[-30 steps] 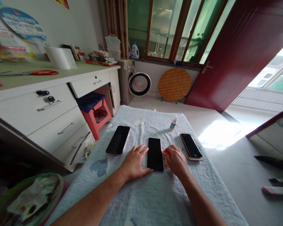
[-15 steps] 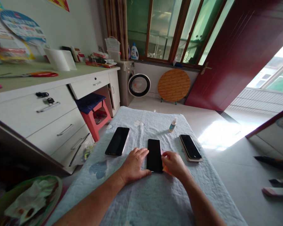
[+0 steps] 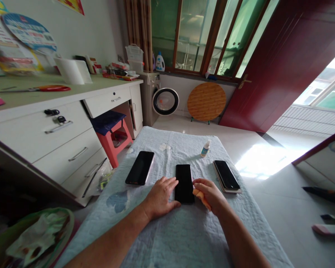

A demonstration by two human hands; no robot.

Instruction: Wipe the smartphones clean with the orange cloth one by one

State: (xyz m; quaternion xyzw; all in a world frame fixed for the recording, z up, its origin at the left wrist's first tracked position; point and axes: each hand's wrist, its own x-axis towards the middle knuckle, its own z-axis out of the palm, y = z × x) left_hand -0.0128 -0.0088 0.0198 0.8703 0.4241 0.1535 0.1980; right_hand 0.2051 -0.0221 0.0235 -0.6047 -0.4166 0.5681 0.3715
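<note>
A black smartphone (image 3: 184,184) lies screen up on the cloth-covered table between my hands. My left hand (image 3: 162,195) rests against its left edge, fingers stretched out and thumb at the lower corner. My right hand (image 3: 209,193) is closed on an orange cloth (image 3: 200,196) beside the phone's right edge. Another dark smartphone (image 3: 140,167) lies to the left. On the right, a third smartphone (image 3: 226,174) rests on a pale case or second flat item (image 3: 234,191). A small spray bottle (image 3: 205,148) stands upright farther back.
A pale blue quilted cover (image 3: 173,238) spreads over the table. To the left are a white drawer cabinet (image 3: 58,149), a red stool (image 3: 115,143) and a bin (image 3: 69,227) holding crumpled paper. Behind stand a washing machine (image 3: 149,100) with its door ajar and a round wooden tabletop (image 3: 206,101).
My right hand has shifted slightly right, off the phone's edge, and more of the orange cloth shows. My left hand stays at the phone's left side.
</note>
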